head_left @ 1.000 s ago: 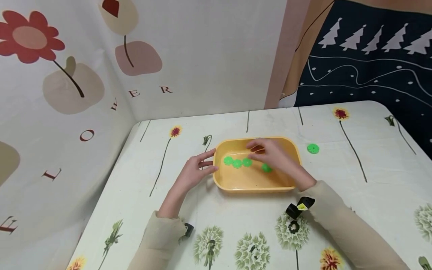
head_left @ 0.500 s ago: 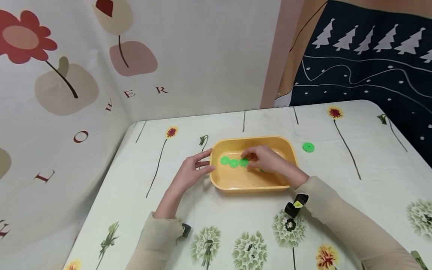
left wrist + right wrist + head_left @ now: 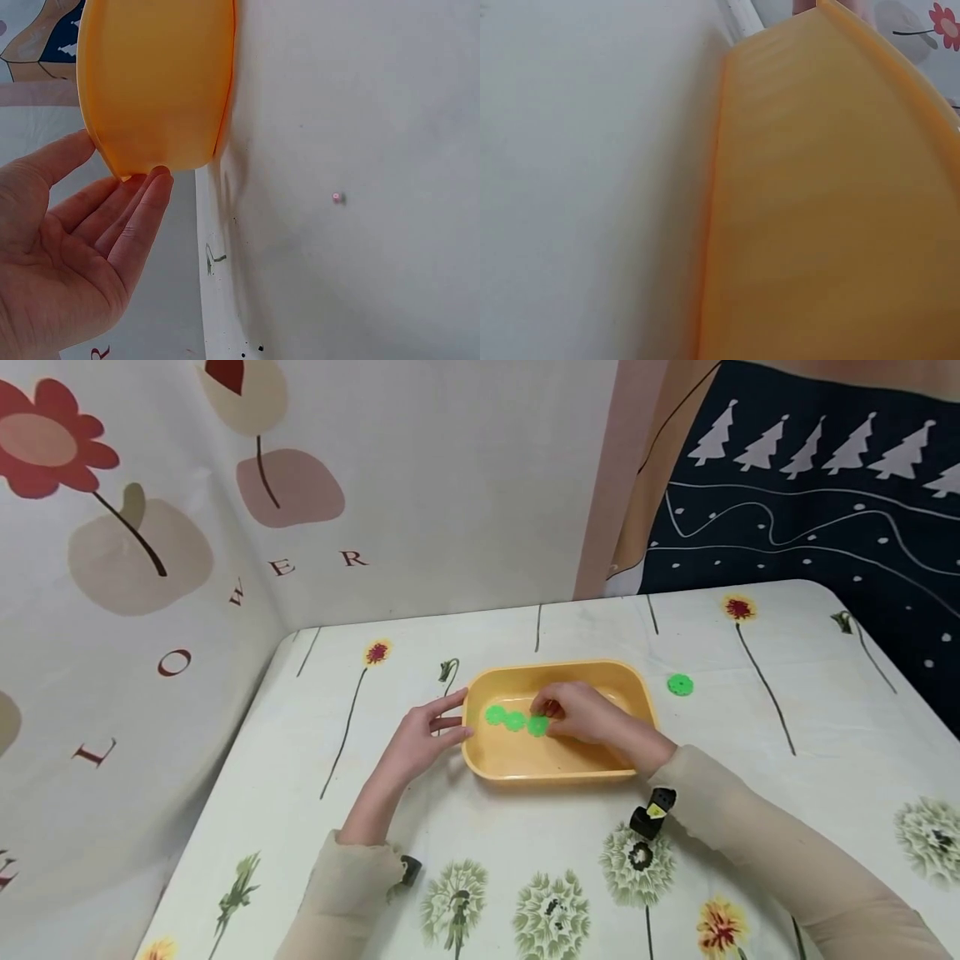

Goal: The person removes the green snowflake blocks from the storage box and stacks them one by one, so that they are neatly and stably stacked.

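A yellow plastic tray [image 3: 555, 764] stands on the table in the head view. Three green notched discs lie in its left half, the rightmost one [image 3: 537, 725] just under the right fingertips. My right hand [image 3: 583, 714] reaches in over the near right rim with curled fingers and pinches that disc at its edge. My left hand [image 3: 422, 739] touches the tray's left end with thumb and fairly straight fingers. In the left wrist view the left fingers [image 3: 142, 217] rest against the tray's end wall. The right wrist view shows the tray's outer side [image 3: 825, 195], not the right hand.
Another green disc [image 3: 680, 685] lies on the tablecloth, right of the tray. The white flower-printed cloth [image 3: 247, 777] covers the table. Printed fabric [image 3: 450, 485] hangs behind and to the left; a dark cloth with trees [image 3: 810, 510] hangs at the back right.
The right hand has lowered to the third disc, which has shifted slightly toward the near side. A fourth disc seen in the tray earlier is now hidden behind that hand. The left hand stays put.
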Demonstrator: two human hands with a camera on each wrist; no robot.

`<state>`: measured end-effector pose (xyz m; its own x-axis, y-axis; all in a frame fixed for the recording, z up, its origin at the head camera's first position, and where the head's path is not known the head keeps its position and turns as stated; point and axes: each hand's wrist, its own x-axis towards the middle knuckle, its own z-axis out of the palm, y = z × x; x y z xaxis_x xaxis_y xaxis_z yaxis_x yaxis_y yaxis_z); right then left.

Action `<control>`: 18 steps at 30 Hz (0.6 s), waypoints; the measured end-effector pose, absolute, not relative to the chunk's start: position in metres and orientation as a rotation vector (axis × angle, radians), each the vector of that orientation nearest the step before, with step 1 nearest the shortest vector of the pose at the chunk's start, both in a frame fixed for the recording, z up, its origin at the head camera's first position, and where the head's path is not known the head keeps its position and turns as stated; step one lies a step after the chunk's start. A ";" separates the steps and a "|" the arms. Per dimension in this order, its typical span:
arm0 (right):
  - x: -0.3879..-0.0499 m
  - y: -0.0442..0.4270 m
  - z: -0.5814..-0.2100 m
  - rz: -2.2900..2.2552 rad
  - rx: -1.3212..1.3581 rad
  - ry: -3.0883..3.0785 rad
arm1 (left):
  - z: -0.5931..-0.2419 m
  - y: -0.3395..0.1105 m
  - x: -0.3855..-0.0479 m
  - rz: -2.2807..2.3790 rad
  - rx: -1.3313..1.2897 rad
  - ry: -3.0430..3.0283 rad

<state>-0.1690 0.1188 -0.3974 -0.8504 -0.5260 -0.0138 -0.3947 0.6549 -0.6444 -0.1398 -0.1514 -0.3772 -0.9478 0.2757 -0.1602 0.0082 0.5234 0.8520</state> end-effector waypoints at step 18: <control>-0.169 0.120 -0.401 -0.883 -0.892 2.685 | -0.378 -0.153 -0.142 1.378 0.248 2.496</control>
